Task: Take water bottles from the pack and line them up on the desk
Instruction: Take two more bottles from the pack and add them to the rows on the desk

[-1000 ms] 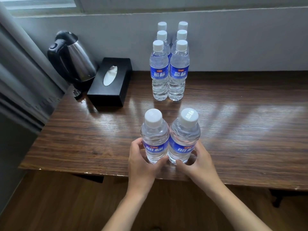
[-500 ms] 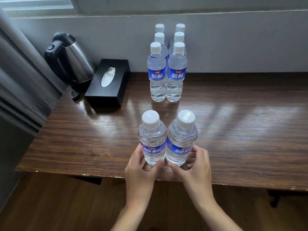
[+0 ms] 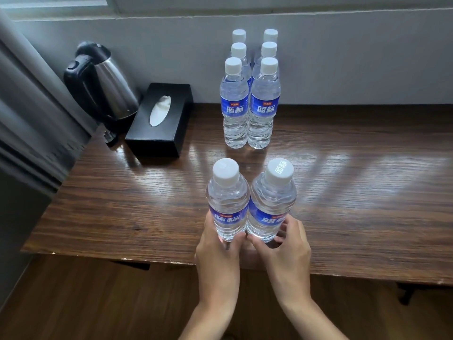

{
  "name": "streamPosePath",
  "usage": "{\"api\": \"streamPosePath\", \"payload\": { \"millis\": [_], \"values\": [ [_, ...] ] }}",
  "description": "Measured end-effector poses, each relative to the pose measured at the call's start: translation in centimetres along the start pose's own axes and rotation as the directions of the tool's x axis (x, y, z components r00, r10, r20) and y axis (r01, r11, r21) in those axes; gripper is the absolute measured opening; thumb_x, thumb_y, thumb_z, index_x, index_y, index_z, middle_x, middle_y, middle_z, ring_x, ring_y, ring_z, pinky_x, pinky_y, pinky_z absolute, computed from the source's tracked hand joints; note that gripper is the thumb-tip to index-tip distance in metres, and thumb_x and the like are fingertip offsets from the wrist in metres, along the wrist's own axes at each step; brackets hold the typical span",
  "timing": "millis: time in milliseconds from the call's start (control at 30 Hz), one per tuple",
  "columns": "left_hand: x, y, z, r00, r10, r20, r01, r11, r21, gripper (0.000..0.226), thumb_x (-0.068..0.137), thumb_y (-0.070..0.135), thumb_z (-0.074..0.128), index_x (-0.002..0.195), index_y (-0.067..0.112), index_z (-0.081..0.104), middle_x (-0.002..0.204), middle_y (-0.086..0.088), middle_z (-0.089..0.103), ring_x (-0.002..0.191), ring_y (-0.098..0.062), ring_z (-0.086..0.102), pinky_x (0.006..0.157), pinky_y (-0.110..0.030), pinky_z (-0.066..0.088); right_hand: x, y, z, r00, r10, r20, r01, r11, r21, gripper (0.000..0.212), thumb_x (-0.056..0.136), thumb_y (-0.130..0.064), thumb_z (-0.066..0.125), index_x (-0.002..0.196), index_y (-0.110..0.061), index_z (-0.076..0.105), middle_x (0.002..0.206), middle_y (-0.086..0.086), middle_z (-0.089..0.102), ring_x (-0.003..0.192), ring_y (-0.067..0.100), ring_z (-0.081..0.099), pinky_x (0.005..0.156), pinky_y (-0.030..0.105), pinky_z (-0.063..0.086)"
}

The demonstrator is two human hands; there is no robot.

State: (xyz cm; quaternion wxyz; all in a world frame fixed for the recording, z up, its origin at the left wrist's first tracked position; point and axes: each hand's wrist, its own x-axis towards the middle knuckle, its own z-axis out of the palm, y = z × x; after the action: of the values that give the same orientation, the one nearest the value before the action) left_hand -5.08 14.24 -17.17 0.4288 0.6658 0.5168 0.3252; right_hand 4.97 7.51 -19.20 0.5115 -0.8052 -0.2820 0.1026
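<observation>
Two clear water bottles with white caps and blue labels stand side by side near the front edge of the wooden desk (image 3: 367, 204). My left hand (image 3: 218, 256) wraps the base of the left bottle (image 3: 226, 202). My right hand (image 3: 286, 249) holds the base of the right bottle (image 3: 272, 200). The two bottles touch each other. Farther back, against the wall, several identical bottles (image 3: 250, 104) stand in two columns. No pack is in view.
A steel kettle (image 3: 105, 87) with a black handle stands at the back left. A black tissue box (image 3: 159, 119) lies beside it. A grey curtain (image 3: 29, 114) hangs at the left. The desk's front edge (image 3: 122, 257) runs under my wrists.
My hands have shifted lower around the bottles' bases and my right fingers have curled in. The two bottles stay almost in place near the front edge.
</observation>
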Motion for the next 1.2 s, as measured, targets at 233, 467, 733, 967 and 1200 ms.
{"api": "streamPosePath", "payload": {
  "millis": [233,467,733,967,1200],
  "values": [
    [2.7,1.1,0.6,1.000,0.015,0.006,-0.015,1.000,0.018,0.058,0.079,0.016,0.081,0.128,0.033,0.053,0.112,0.017,0.071,0.107,-0.003,0.066,0.094,-0.038,0.056,2.7,-0.3,1.0,1.000,0.013,-0.002,-0.013,1.000,-0.015,0.057,0.064,-0.044,0.085,0.111,-0.032,0.054,0.100,-0.018,0.056,0.097,0.007,0.062,0.080,0.037,0.057],
    [6.2,1.9,1.8,1.000,0.014,0.025,-0.014,1.000,0.003,0.045,0.078,0.016,0.082,0.113,0.032,0.057,0.098,0.015,0.073,0.094,-0.004,0.070,0.084,-0.040,0.058,6.0,-0.5,2.2,1.000,-0.012,-0.017,0.010,0.995,-0.095,0.050,0.067,-0.043,0.084,0.105,-0.031,0.054,0.097,-0.015,0.055,0.092,0.012,0.062,0.078,0.038,0.055],
    [8.8,2.8,3.1,1.000,0.018,0.017,-0.018,1.000,0.007,0.041,0.079,0.024,0.082,0.110,0.033,0.057,0.097,0.018,0.072,0.092,-0.001,0.069,0.079,-0.026,0.056,9.0,-0.7,3.3,0.999,-0.006,-0.041,0.001,0.993,-0.117,0.047,0.068,-0.045,0.083,0.102,-0.031,0.054,0.096,-0.014,0.056,0.091,0.012,0.063,0.076,0.038,0.055],
    [12.0,3.4,4.2,1.000,0.015,0.016,-0.015,1.000,0.013,0.043,0.077,0.021,0.083,0.109,0.033,0.058,0.095,0.015,0.073,0.084,-0.009,0.071,0.078,-0.035,0.058,11.9,-1.0,4.5,0.999,0.005,-0.048,-0.011,0.992,-0.129,0.050,0.068,-0.044,0.082,0.107,-0.027,0.055,0.097,-0.011,0.056,0.093,0.015,0.062,0.076,0.041,0.054],
    [14.5,4.2,4.9,1.000,-0.003,0.010,0.003,1.000,0.012,0.043,0.073,0.019,0.085,0.103,0.032,0.058,0.091,0.014,0.072,0.085,-0.007,0.071,0.076,-0.025,0.054,14.5,-1.7,5.1,0.999,0.025,-0.025,-0.028,0.988,-0.149,0.048,0.069,-0.038,0.081,0.107,-0.028,0.054,0.097,-0.010,0.054,0.093,0.016,0.060,0.077,0.038,0.053]
  ]
}}
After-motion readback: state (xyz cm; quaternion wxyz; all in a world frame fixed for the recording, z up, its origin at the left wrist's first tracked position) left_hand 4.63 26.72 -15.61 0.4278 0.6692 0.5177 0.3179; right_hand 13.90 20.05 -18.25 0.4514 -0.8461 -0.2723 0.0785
